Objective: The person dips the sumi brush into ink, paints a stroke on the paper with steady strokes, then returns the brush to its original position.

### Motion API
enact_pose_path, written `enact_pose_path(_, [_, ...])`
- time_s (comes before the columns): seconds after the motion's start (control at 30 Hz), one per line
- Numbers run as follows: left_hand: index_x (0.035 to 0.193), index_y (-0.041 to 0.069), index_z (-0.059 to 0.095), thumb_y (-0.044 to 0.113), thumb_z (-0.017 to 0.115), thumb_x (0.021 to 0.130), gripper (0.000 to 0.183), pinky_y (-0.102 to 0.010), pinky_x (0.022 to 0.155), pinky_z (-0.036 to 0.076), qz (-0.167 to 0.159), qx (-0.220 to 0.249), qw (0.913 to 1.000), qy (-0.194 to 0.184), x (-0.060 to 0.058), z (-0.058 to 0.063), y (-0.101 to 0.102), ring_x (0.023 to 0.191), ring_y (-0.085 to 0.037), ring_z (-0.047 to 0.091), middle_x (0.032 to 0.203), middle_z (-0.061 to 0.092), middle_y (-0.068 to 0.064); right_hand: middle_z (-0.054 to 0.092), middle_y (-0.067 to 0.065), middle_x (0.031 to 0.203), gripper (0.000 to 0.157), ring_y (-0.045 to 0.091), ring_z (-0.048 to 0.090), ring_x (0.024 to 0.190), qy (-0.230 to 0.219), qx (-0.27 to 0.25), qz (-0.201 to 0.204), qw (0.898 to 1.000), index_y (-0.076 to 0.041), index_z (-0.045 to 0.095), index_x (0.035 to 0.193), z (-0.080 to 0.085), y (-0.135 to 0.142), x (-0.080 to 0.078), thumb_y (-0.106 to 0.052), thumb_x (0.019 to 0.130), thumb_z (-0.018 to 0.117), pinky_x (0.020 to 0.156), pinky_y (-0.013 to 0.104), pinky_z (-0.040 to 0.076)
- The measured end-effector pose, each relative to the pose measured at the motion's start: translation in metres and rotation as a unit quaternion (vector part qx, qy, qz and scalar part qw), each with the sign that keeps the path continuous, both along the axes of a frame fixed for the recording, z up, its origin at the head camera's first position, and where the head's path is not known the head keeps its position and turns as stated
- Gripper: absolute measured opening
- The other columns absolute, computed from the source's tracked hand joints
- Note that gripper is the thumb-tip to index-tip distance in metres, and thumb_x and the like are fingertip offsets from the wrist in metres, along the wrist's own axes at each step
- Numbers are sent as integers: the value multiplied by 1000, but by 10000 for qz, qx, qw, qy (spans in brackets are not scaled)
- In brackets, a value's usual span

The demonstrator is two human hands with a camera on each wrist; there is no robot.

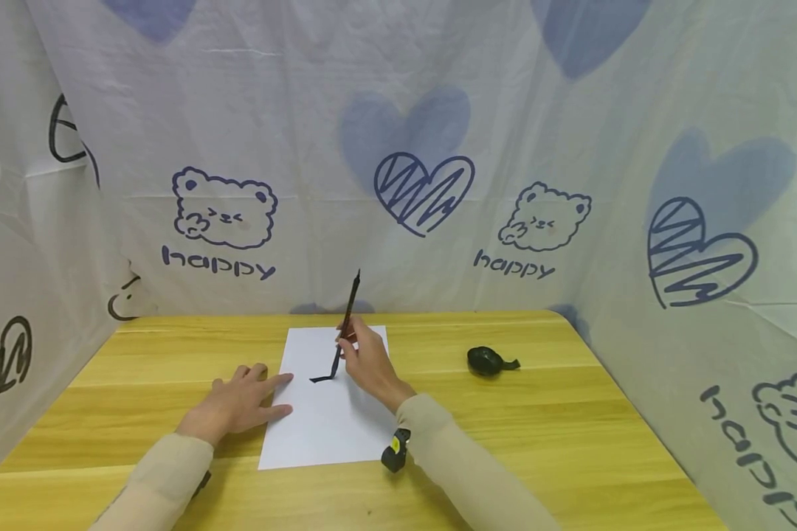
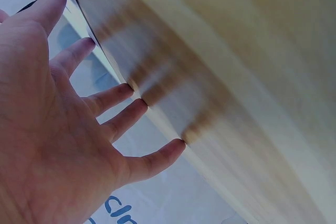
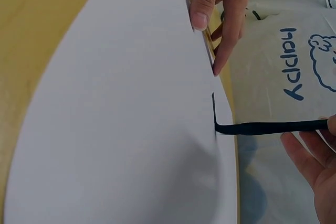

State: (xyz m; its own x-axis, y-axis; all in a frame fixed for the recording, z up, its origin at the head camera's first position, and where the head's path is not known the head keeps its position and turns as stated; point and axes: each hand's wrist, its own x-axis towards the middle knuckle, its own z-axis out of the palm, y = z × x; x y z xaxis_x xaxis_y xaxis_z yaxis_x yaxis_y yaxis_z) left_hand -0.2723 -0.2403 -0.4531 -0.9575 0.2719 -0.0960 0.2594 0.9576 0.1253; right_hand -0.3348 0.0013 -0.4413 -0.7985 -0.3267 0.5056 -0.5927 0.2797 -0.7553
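Observation:
A sheet of white paper [image 1: 319, 435] lies on the wooden table in front of me. My right hand [image 1: 370, 366] pinches a dark brush pen [image 1: 348, 310], tilted with its tip down on the paper. From that tip a short black stroke [image 1: 321, 380] runs to the left. In the right wrist view the bent tip of the brush pen [image 3: 273, 127] meets the sheet at the stroke's end. My left hand [image 1: 242, 402] spreads its fingers at the paper's left edge, thumb and index finger resting on the sheet. The left wrist view shows the left hand's fingers [image 2: 121, 121] apart, fingertips touching the surface.
A small rounded black object with a short tail [image 1: 486, 361] sits on the table [image 1: 538, 442] to the right of the paper. Behind and at both sides hangs a white curtain [image 1: 319, 243] printed with hearts and bears.

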Motion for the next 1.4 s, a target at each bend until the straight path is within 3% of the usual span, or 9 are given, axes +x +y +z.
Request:
enact_pose_path(0.43, [152,20,52,63,59,96,70,-86,96,37,-56,84,9999,53,2,1,0,135,-56,43,152,45,-31,67,24,104,18,36,70,97,-45,-58,-60,10000,9,56,118,-1,7,-2,8,100,53,79,46,65])
enact_pose_path(0.7, [152,20,51,62,60,97,70,-86,97,35,-56,143,9999,17,4,3,1,136,-57,42,152,45,-32,67,23,104,16,34,70,97,-14,70,-136,9999,4,57,116,-1,12,-4,7,100,53,77,36,65])
enact_pose_path(1.4, [153,19,51,62,60,96,71,-87,98,34,-71,179,9998,37,3,1,-1,137,-58,42,153,45,-32,66,21,104,16,34,70,95,86,191,-186,9996,3,56,116,0,28,-8,6,101,52,78,41,65])
